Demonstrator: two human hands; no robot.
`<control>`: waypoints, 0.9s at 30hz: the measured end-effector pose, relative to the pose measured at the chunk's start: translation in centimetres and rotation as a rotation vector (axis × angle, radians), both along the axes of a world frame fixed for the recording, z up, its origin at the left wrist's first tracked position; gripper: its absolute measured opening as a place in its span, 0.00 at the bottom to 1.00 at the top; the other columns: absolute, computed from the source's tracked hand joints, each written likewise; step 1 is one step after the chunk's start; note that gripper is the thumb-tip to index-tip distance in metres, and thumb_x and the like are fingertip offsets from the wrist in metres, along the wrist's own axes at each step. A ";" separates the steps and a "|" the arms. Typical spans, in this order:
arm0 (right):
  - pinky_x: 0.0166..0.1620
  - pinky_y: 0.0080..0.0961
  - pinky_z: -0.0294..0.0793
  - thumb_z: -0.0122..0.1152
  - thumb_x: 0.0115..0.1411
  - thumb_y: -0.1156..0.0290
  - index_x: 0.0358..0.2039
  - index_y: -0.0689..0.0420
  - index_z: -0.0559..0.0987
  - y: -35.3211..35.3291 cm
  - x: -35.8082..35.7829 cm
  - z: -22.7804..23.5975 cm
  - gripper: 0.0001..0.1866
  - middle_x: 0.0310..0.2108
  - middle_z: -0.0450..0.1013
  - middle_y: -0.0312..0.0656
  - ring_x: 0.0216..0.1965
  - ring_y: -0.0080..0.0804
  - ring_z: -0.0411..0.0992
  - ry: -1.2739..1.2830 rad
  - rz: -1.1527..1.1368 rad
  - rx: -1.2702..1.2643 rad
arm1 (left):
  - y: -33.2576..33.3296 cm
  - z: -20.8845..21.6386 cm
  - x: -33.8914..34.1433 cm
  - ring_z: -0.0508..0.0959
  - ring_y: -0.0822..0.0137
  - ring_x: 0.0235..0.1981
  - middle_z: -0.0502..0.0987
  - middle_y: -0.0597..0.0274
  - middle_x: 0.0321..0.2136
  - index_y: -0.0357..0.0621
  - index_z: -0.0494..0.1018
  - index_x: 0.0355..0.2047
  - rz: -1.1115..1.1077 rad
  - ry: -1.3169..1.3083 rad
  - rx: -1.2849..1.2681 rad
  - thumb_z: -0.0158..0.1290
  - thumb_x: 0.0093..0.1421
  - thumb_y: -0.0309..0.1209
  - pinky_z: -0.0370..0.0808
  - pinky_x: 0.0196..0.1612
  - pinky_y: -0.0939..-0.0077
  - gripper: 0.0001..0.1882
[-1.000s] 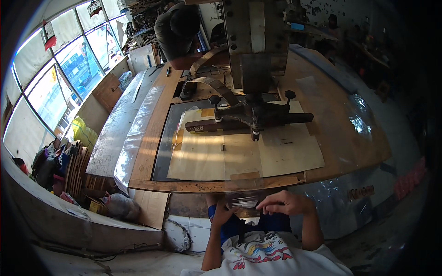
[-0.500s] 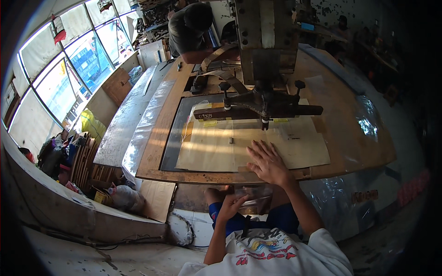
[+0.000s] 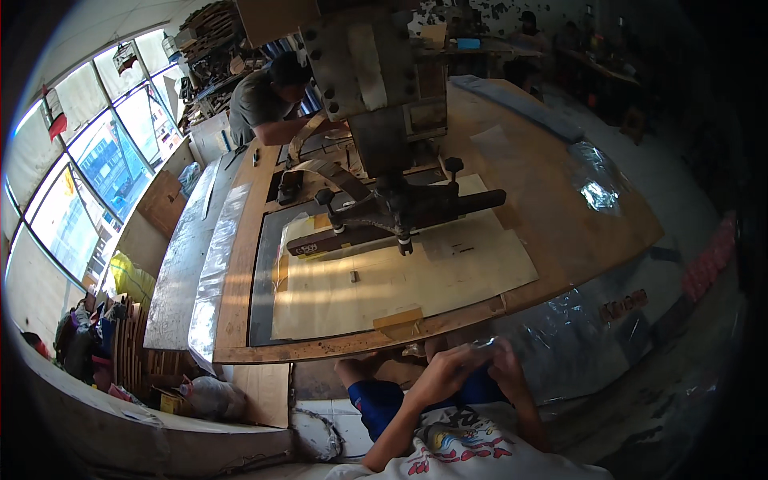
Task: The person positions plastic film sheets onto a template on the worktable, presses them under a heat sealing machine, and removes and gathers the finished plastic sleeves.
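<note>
Workshop interior: tall windows (image 3: 88,184) run along the left wall, and clutter sits on the floor beneath them. At centre stands a large wooden desk (image 3: 560,216) with a recessed work bed. A heavy press machine (image 3: 376,104) rises from the far half of the desk; its dark horizontal arm (image 3: 400,216) hangs over the bed. A pale cardboard sheet (image 3: 416,280) lies flat on the bed under that arm. Clear plastic film (image 3: 596,188) lies crumpled at the desk's right end. Another person (image 3: 268,104) bends over the far left corner.

The seated operator's hands are below the near edge of the desk, above the lap. The left hand (image 3: 444,376) and right hand (image 3: 508,364) are brought together, both pinching a small clear plastic piece (image 3: 480,346) between them. This piece is just off the desk, near its front rim.
</note>
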State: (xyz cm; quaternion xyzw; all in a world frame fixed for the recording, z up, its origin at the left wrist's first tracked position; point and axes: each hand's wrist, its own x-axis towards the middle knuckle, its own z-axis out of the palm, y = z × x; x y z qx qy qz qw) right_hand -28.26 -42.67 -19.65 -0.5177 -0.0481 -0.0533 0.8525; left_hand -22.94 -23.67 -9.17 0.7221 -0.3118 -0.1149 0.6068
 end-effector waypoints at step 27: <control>0.28 0.24 0.75 0.61 0.66 0.67 0.42 0.61 0.76 -13.5 1.1 4.4 0.11 0.27 0.77 0.43 0.24 0.27 0.76 0.012 -0.365 -0.207 | -23.6 35.7 24.8 0.72 0.74 0.22 0.78 0.59 0.23 0.51 0.72 0.43 0.375 -0.616 -0.448 0.57 0.66 0.35 0.71 0.27 0.72 0.08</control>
